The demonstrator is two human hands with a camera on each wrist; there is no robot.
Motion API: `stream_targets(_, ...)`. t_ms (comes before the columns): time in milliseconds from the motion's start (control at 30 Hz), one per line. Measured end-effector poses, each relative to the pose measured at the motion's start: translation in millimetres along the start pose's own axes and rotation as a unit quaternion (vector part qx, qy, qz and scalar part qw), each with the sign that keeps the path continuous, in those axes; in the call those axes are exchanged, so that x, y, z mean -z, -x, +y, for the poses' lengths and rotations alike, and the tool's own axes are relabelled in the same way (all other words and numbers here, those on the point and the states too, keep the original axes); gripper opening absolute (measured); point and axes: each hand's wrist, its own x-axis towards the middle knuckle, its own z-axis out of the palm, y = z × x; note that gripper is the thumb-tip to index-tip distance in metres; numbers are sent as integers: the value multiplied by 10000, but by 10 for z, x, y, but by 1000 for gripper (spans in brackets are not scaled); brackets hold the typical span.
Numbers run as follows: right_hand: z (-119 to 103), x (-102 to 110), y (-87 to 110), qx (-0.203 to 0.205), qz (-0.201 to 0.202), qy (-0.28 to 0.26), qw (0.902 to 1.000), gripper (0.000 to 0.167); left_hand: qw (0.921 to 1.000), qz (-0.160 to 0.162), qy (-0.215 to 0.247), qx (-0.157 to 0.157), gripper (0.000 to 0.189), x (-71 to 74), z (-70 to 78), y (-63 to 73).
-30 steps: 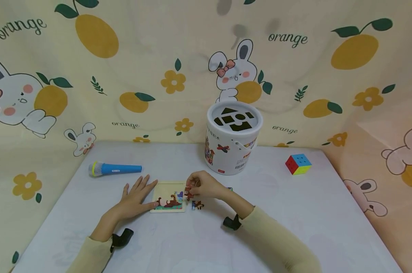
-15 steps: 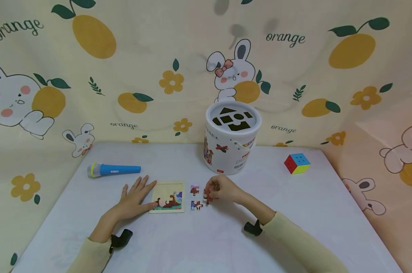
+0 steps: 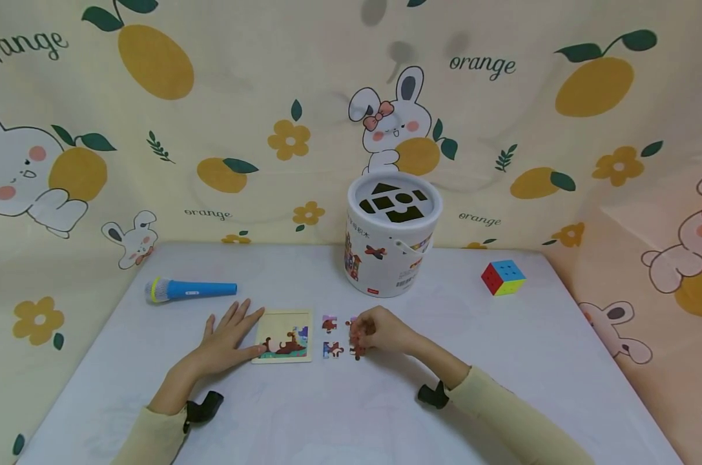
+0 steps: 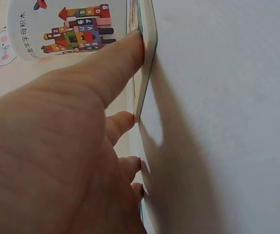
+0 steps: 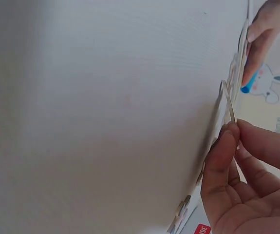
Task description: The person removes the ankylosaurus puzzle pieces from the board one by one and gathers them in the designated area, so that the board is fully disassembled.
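Observation:
My left hand (image 3: 225, 342) rests spread at the left side of a small wooden jigsaw tray (image 3: 283, 315), its thumb on the lower left corner. In the left wrist view the thumb (image 4: 115, 61) presses on the tray's rim (image 4: 150, 44). The tray's lower part shows a brown, green and purple picture; its upper part is bare wood. Right of the tray, my right hand (image 3: 382, 330) pinches a brown puzzle piece (image 3: 357, 352) between thumb and finger. The right wrist view shows that piece (image 5: 229, 102) tilted, edge-on. Fingers partly cover another piece (image 3: 349, 321) beside it.
Two loose puzzle pieces, one upper (image 3: 329, 323) and one lower (image 3: 332, 350), lie between tray and right hand. A white lidded bucket (image 3: 385, 258) stands behind. A blue toy microphone (image 3: 202, 289) lies back left, a puzzle cube (image 3: 504, 278) back right. A patterned cloth (image 3: 240, 97) hangs behind the table.
My right hand has moved right, away from the tray's edge, with a brown piece, then slightly nearer the front. Loose pieces it covered are now visible. The left hand has stayed on the tray.

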Motion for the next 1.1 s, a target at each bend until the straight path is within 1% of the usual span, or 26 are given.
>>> stream_targets(133, 4, -7, 12, -49, 65, 58, 10000, 10, 10000, 13, 50, -25, 82, -4, -3, 1)
stream_targets(300, -15, -17, 20, -92, 182, 285, 9994, 8, 10000, -8, 73, -16, 82, -8, -6, -2)
stream_targets(567, -21, -11, 31, -58, 140, 406, 9991, 7, 10000, -29, 72, -5, 83, -1, -10, -6)
stream_targets(800, -13, 0, 32, 44, 148, 514, 9986, 9, 10000, -26, 62, -38, 83, -13, -42, -19)
stream_targets(967, -26, -28, 28, -191, 270, 616, 9976, 9, 10000, -24, 28, -40, 84, -32, -72, -28)
stream_targets(1100, -28, -44, 27, -215, 369, 756, 9962, 9, 10000, -20, 21, -45, 84, -38, -85, -25)
